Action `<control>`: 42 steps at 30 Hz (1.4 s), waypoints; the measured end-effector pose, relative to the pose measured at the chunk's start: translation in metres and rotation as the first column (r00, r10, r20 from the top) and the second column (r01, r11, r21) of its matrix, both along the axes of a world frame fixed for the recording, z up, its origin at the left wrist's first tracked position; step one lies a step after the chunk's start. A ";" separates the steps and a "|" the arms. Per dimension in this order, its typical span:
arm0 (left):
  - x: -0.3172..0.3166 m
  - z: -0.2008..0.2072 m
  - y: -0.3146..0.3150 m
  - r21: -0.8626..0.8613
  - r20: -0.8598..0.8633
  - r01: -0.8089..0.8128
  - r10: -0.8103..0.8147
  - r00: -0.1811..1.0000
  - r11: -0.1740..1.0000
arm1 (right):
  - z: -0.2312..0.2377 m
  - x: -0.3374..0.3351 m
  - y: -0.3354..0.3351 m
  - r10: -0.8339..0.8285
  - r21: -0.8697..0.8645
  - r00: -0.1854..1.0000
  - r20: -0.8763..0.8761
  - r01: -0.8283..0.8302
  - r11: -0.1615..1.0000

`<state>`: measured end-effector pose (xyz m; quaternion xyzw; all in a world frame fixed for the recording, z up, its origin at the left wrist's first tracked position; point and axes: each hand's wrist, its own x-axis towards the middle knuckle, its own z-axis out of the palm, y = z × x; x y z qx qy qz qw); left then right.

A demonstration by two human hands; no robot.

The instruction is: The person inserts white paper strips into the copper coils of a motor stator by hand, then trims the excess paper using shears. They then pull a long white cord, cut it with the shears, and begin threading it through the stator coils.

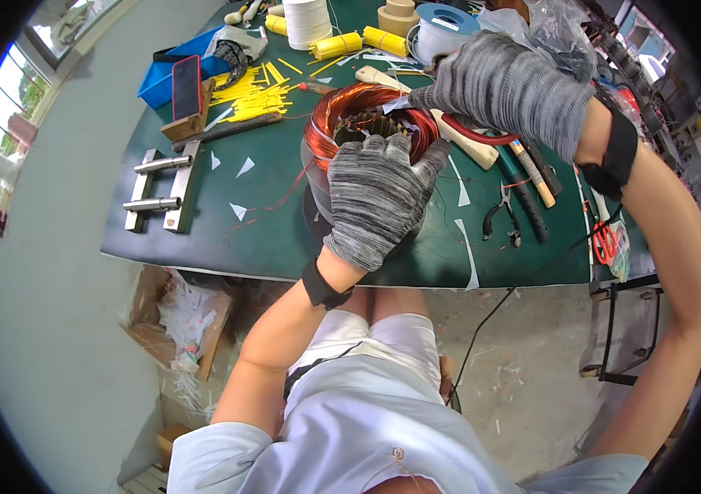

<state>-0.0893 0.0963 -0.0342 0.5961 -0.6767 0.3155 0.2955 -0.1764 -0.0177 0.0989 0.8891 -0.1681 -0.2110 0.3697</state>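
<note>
1. Our left grip point(379, 198), in a grey striped glove, lies back-up over the near side of the copper winding point(330, 115), its fingers together and the thumb held out to the right; we cannot tell whether it clasps anything.
2. Our right grip point(507, 95) is half curled at the winding's far right, fingertips next to a white slip point(396, 104) (we cannot tell if they pinch it).
3. Just below that glove we see a curved red handle point(482, 136); whether it is held, we cannot tell.
4. We have the winding ringing a dark opening, near the front middle of the green desk point(223, 255); thin reddish wire trails from it to the left.
5. To its left we see a metal stand point(157, 203) with two bars, and behind that a phone point(186, 88) propped up beside loose yellow sticks point(256, 97).
6. To its right we find small pliers point(505, 198) with dark handles and, near the edge, red-handled scissors point(605, 241).
</note>
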 end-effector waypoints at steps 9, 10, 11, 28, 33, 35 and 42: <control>-0.003 0.005 0.004 0.074 0.014 0.001 -0.002 1.000 0.997 | -0.004 -0.010 -0.006 -0.072 0.288 0.947 0.313 -0.022 0.957; -0.002 0.003 0.004 0.090 0.007 -0.019 0.019 1.000 0.996 | -0.004 -0.011 -0.004 -0.078 0.289 0.945 0.319 -0.019 0.957; -0.001 0.001 0.004 0.106 0.000 -0.039 0.039 0.999 0.994 | -0.005 -0.012 -0.002 -0.151 0.320 0.955 0.253 0.065 0.945; 0.031 0.080 0.044 0.370 -0.169 0.487 -0.458 0.873 0.791 | -0.033 -0.127 0.111 -0.158 0.622 0.883 0.443 -0.176 0.763; 0.109 0.089 -0.003 0.396 -0.381 0.546 -0.409 0.829 0.738 | -0.033 -0.101 0.219 0.014 -0.017 0.034 0.999 0.079 0.997; 0.117 0.077 -0.038 0.421 -0.517 0.575 -0.334 0.788 0.702 | -0.058 -0.145 0.198 -0.141 0.106 0.152 0.978 0.218 0.970; 0.121 0.040 -0.076 0.260 -0.846 0.913 -0.381 0.373 0.315 | -0.069 -0.068 0.027 -0.915 0.789 0.219 0.339 -0.596 0.150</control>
